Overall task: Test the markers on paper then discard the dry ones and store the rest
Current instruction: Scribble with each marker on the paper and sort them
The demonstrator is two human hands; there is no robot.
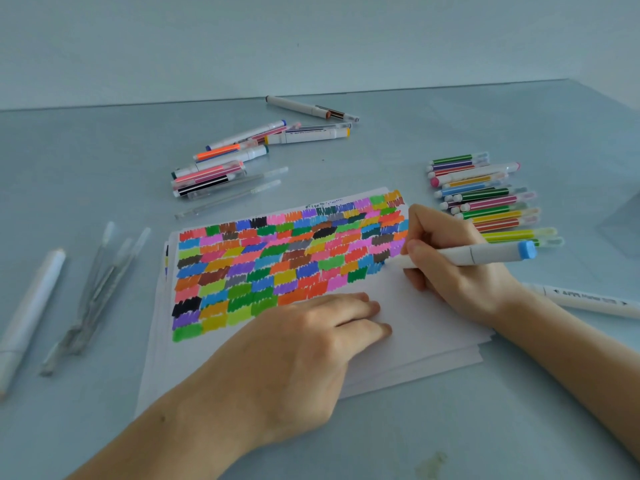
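My right hand [446, 258] grip holds blue-capped marker [485, 255] pen-style, tip at paper [415, 306], beside blue swatch at swatch block's 4 o'clock edge, to test ink. My left hand [311, 344] flat, grip wide, pins paper against sliding. Striped markers [485, 202] grouped at desk [104, 410] 2 o'clock; loose pile [242, 157] at 12 o'clock.

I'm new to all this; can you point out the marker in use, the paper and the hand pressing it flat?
marker [485, 255], head view, on its white barrel.
paper [415, 317], head view, on a blank white patch.
left hand [311, 341], head view, on its back.
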